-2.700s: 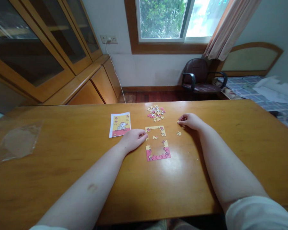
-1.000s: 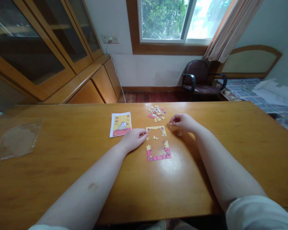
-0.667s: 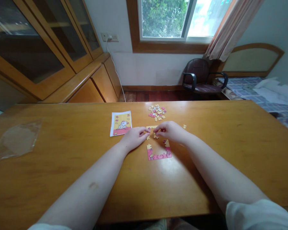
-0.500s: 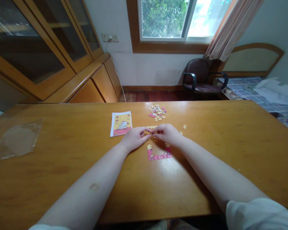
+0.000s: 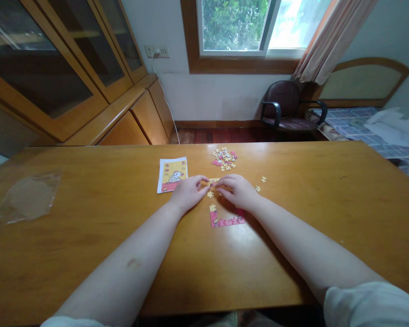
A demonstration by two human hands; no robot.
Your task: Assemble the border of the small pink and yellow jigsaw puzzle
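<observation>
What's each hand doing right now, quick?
Left hand: fingers curled beside the puzzle frame; grip cannot be told.
Right hand: fingers down on its top edge; grip cannot be told.

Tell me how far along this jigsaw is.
Done: the pink bottom edge of the jigsaw frame is joined, with a stub up its left side. In hand: the left hand and right hand meet at the frame's top edge. Left: the middle shows bare table, and a pile of loose pieces and two stray pieces lie unplaced.

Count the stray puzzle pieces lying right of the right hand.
2. A far stray piece lies apart on the table; a near stray piece sits beside the right hand. More may be hidden under that hand.
</observation>
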